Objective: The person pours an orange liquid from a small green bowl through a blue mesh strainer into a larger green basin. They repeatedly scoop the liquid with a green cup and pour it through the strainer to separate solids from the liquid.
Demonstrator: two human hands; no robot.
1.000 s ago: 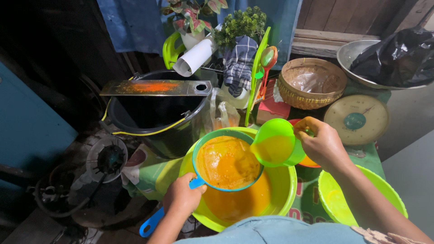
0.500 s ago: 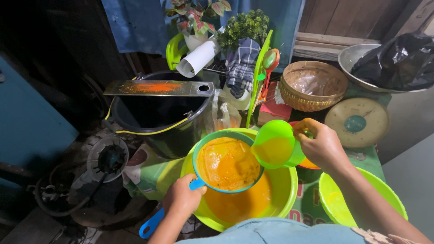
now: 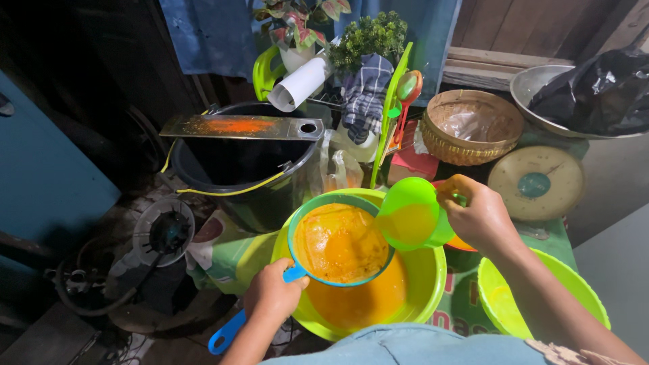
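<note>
My left hand grips the blue handle of a round strainer filled with orange pulp and liquid. The strainer rests over a lime-green basin that holds orange liquid. My right hand holds a green cup tilted toward the strainer's right rim, with orange liquid inside the cup. The cup's lip is at the strainer's edge.
A black bucket with a grater plate across it stands at the left. A second green basin sits at the right. Behind are a woven basket, a round scale, potted plants and a metal bowl holding a black bag.
The view has shifted slightly. Both hands stay in place with the cup tilted over the strainer.
</note>
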